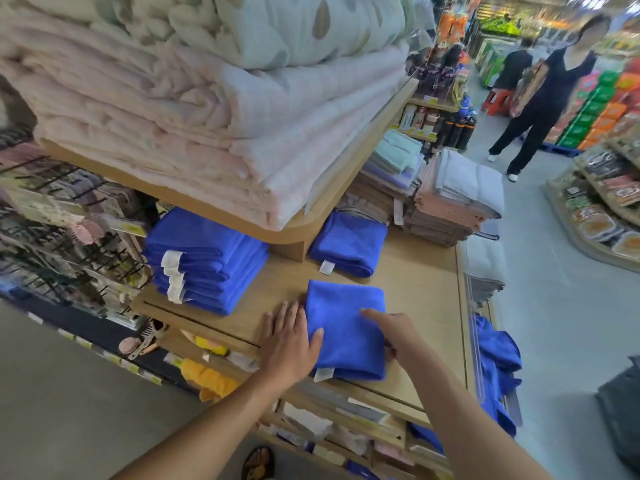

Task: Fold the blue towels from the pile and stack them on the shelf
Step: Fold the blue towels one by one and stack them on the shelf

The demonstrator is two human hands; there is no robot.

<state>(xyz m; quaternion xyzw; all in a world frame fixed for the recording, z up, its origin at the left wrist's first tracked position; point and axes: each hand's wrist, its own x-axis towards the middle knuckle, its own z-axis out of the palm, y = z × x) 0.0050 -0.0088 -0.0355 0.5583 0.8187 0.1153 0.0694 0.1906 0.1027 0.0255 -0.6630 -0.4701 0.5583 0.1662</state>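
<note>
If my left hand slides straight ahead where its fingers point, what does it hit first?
Probably the wooden support under the upper shelf, right of the blue towel stack; only bare shelf lies before your left hand.

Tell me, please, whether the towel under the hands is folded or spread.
Folded: the blue towel lies as a compact layered rectangle on the shelf.

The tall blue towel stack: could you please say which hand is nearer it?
Left. The left hand lies right of the stack; the right hand is farther right, across the folded towel.
</note>
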